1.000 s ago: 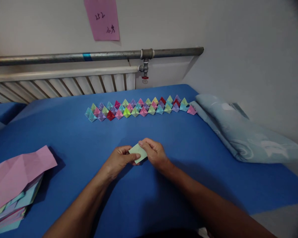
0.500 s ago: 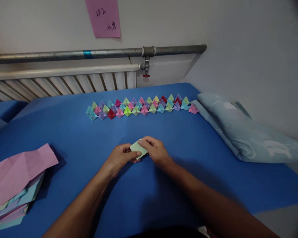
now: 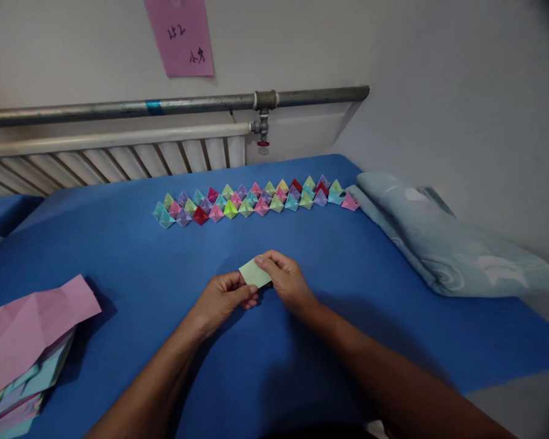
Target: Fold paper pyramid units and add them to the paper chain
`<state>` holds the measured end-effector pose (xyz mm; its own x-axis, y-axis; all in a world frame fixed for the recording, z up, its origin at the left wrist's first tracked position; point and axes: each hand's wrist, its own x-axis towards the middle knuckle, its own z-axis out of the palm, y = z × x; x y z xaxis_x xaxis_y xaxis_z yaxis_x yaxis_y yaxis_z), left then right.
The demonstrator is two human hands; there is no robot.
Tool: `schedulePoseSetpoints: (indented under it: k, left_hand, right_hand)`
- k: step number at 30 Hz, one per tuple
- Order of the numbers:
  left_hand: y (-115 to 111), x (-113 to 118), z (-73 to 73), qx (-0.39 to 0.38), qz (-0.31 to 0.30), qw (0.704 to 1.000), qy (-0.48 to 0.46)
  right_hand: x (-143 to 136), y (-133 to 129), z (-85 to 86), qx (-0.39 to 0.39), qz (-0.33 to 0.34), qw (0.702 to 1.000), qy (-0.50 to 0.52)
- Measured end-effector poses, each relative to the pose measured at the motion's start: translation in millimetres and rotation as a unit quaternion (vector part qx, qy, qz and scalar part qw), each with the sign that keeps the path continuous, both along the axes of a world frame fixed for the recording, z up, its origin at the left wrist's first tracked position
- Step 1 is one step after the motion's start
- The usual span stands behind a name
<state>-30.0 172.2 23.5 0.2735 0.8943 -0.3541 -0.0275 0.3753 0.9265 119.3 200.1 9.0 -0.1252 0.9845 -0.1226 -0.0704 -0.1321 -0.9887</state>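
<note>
A small pale green folded paper [image 3: 255, 274] is held up between both hands over the blue surface [image 3: 187, 256]. My left hand [image 3: 226, 296] pinches its lower left edge, thumb in front and fingers behind. At the upper right corner, my right hand [image 3: 281, 275] grips the paper with its thumb on top. Beyond the hands stand rows of small folded paper pieces [image 3: 261, 206] in many colours, set close together. A stack of coloured sheets [image 3: 50, 360] lies at the left, with a creased pink sheet [image 3: 41, 323] on top.
A folded grey-blue blanket [image 3: 443, 244] lies at the right against the wall. Behind the blue surface are a white radiator [image 3: 165, 157], a metal pipe [image 3: 201, 103] and a valve with a red handle [image 3: 263, 144]. A pink note [image 3: 180, 39] hangs on the wall.
My left thumb has slid down toward the paper's lower edge, baring more of its face. The view has shifted slightly, moving the background a little left. My right hand keeps its grip.
</note>
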Motion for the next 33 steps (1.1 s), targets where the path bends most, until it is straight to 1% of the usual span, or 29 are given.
schedulePoseSetpoints:
  k: [2,5,7,10,15,21,23,26,28,33]
  left_hand:
    - [0,0,1.7,0.027,-0.012,1.0,0.007]
    - [0,0,3.3,0.061,-0.026,0.998,0.023]
    - [1,-1,2.7,0.073,-0.034,0.996,0.033]
    - [1,-2,-0.3,0.079,-0.046,0.995,0.042]
    - [1,-3,-3.7,0.071,-0.058,0.995,0.047]
    - [0,-5,1.0,0.082,-0.08,0.992,0.056]
    - [1,-9,2.3,0.07,-0.092,0.992,0.045]
    - [2,-17,3.7,0.046,-0.103,0.993,0.022]
    - [3,-19,4.8,0.031,-0.1,0.995,0.009]
    - [3,-16,6.6,0.001,-0.049,0.999,-0.019]
  right_hand:
    - [-1,0,0.6,-0.018,-0.002,0.999,0.026]
    - [-4,1,0.5,-0.075,-0.003,0.994,0.078]
    - [-5,2,0.4,-0.103,-0.007,0.989,0.102]
    - [-4,3,0.9,-0.118,0.0,0.986,0.115]
    - [-3,1,1.5,-0.096,-0.005,0.989,0.111]
    - [-4,1,3.4,-0.105,-0.008,0.987,0.118]
    - [-2,0,5.3,-0.093,0.002,0.991,0.101]
    - [0,-1,7.3,-0.051,0.02,0.997,0.045]
    - [1,-3,7.2,-0.031,0.036,0.999,0.019]
    - [0,-8,5.7,-0.014,0.08,0.997,0.002]
